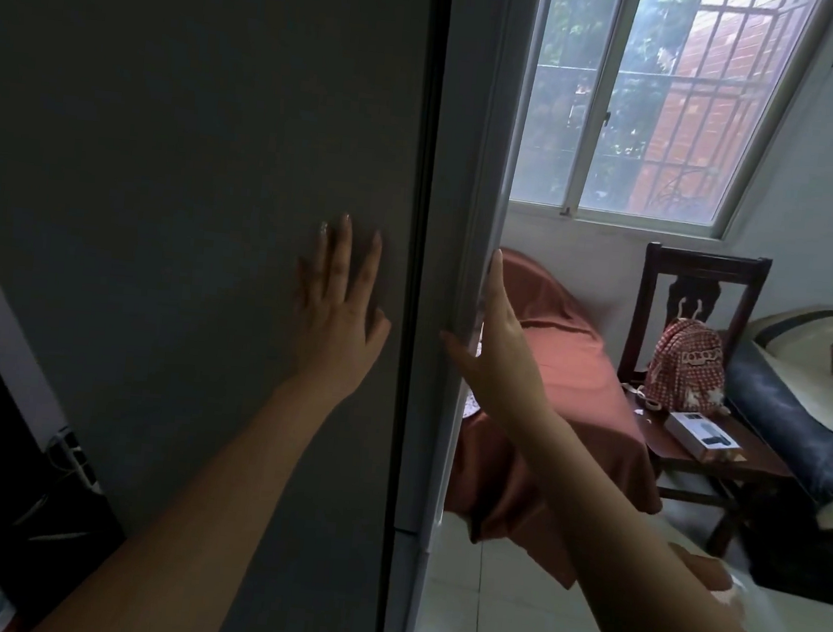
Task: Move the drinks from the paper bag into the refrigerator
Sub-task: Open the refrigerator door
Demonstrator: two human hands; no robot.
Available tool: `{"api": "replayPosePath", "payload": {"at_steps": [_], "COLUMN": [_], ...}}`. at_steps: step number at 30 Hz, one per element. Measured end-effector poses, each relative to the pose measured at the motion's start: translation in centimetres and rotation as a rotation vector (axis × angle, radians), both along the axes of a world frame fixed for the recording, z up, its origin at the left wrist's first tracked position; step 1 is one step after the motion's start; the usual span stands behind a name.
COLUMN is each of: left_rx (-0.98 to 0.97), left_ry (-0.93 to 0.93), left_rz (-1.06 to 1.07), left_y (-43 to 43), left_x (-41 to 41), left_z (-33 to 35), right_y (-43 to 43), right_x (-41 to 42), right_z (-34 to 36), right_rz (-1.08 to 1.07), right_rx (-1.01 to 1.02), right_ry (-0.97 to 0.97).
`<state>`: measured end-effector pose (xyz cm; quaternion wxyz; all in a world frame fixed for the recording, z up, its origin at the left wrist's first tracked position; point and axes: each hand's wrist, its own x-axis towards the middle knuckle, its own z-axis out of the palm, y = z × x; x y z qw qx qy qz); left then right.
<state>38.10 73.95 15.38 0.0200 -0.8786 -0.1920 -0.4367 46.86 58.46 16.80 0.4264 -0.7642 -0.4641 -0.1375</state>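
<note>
Up close on the refrigerator (pixel 195 120), filling the whole left half of the view, with its dark door (pixel 209 247) nearest. Pressed flat against that dark door: the left hand (pixel 337 304), fingers straight and slightly spread, palm just short of the black seam. Across the seam, a lighter door (pixel 460 168), seen almost edge-on. Clamped on its outer edge: the right hand (pixel 495 343), thumb on the front face, forefinger stretched up along the edge, other fingers tucked round behind (hidden, so their curl not readable). Ajar or flush? Impossible to tell.

Just behind the right hand, an orange cloth (pixel 565 379) draped over some low furniture. Beyond it, a dark wooden chair (pixel 700 270) under the barred window (pixel 650 99). On the seat, a red-and-white patterned backpack (pixel 687 369) leaning on the chair back, and a white box (pixel 701 434) lying flat just in front of it. Far right, a dark cushioned sofa (pixel 798 415). Down at lower left, beside the refrigerator, a white power strip (pixel 75 457) in shadow. Underfoot, pale tiled floor (pixel 479 613).
</note>
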Motion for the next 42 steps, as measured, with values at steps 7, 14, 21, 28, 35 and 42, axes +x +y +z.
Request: {"api": "replayPosePath", "payload": {"at_steps": [7,14,21,28,35,42], "left_rx": [0.014,0.028,0.042,0.036,0.026,0.024], "left_ry": [0.020,0.031,0.033,0.025,-0.017,-0.045], "left_rz": [0.041,0.068,0.066,0.050,0.064,0.085], "left_y": [-0.2,-0.4,-0.3,-0.2,-0.5,-0.9], "left_x": [-0.5,-0.8,-0.7,-0.7,0.1,0.4], "left_z": [0.3,0.5,0.4,0.5,0.1,-0.1], "right_y": [0.1,0.2,0.3,0.4,0.4,0.4], "right_x": [-0.6,-1.2,-1.5,-1.3,-1.1,-0.5], "right_z": [0.1,0.3,0.2,0.1,0.1,-0.2], "right_rz": [-0.002,-0.016,-0.027,-0.034,-0.029,-0.018], "right_rx": [0.078,0.122,0.104,0.111,0.106,0.105], "right_ry": [0.111,0.151,0.163,0.166,0.152,0.120]}}
